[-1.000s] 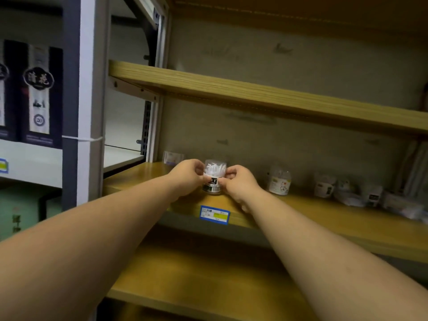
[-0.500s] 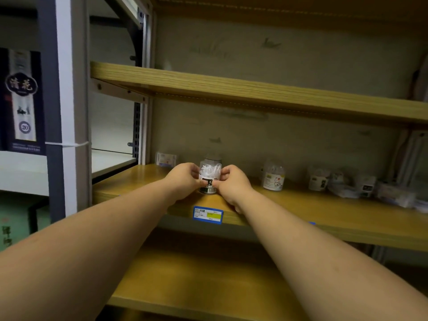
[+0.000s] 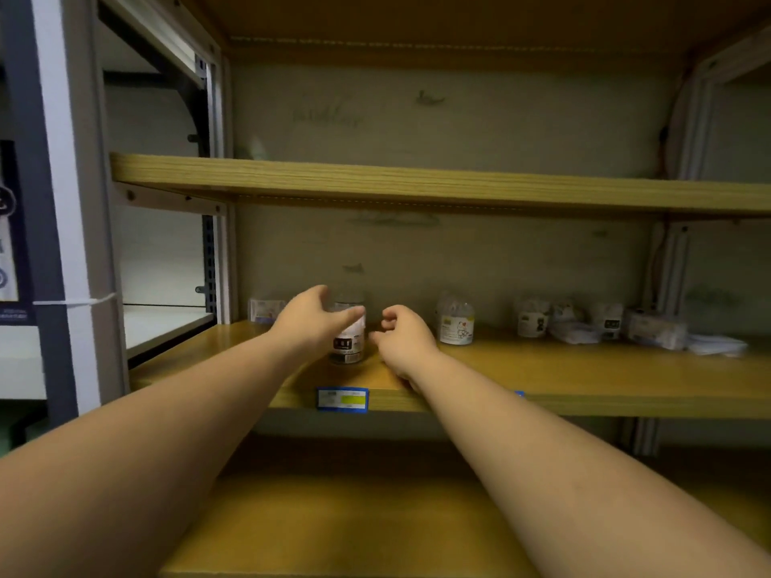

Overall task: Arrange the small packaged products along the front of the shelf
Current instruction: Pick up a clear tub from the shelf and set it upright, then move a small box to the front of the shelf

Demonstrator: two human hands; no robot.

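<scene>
Fingers of the left hand (image 3: 311, 323) spread wide; those of the right hand (image 3: 402, 337) loosely curled, holding nothing. The small jar (image 3: 348, 342) stands upright between them, above the price tag (image 3: 342, 399), presumably front-faced. Remaining packets (image 3: 592, 325) lie at three o'clock, rearward on the shelf (image 3: 584, 381).

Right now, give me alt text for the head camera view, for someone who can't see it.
Two bare hands, left hand and right hand, hover open on either side of a small clear jar standing near the front of a wooden shelf. More small packaged products sit farther back to the right.
</scene>
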